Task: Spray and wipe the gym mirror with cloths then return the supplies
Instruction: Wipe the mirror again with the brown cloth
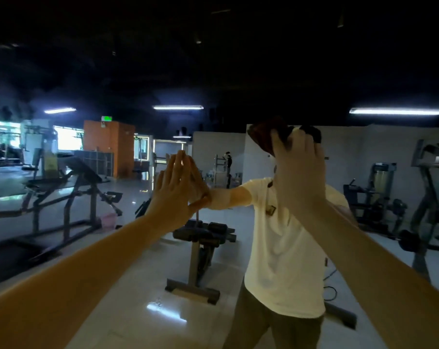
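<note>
The cloth point(260, 138) is reddish-brown, the T-shirt point(284, 260) white, the wall point(107, 144) orange.

Gym: weight benches point(200, 238), exercise machines point(379, 197).
</note>
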`<state>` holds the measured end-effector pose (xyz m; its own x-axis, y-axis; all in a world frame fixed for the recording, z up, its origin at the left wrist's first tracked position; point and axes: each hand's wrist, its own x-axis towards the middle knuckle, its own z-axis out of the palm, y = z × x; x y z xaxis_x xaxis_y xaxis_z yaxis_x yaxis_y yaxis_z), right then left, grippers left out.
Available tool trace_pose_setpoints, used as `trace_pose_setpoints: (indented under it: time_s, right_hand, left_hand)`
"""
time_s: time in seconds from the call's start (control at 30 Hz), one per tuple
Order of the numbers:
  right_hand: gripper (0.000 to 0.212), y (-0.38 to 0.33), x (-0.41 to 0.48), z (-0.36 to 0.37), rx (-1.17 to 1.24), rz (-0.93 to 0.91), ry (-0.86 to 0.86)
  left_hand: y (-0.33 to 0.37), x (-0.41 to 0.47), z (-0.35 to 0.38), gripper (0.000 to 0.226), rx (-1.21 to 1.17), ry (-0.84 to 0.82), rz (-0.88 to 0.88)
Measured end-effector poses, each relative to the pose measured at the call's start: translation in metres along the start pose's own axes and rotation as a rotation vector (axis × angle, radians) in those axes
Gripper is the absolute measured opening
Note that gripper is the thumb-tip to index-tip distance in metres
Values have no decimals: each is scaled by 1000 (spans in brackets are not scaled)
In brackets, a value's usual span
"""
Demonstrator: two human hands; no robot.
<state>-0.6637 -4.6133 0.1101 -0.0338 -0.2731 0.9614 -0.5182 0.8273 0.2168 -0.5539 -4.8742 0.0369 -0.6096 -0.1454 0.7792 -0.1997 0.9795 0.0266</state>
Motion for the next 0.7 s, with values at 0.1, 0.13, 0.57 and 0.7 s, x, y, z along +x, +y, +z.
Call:
trace_pose_setpoints:
  time_s: [0.1, 0.13, 0.57, 0.7]
  right_hand:
    - [72, -53, -12, 19, 19, 154, 50]
    - [66, -74, -22, 28, 52, 148, 29]
    - [56, -26, -127, -8, -69, -9, -262]
    - [38, 18, -142, -21, -26, 459, -124]
  left_hand:
    - [-15, -5, 9, 122, 8, 109, 149]
    - [-22, -7, 11, 122, 3, 134, 185]
    - [-5, -63, 80, 110, -50, 248, 237]
    - [1, -60, 88, 137, -12, 208, 195]
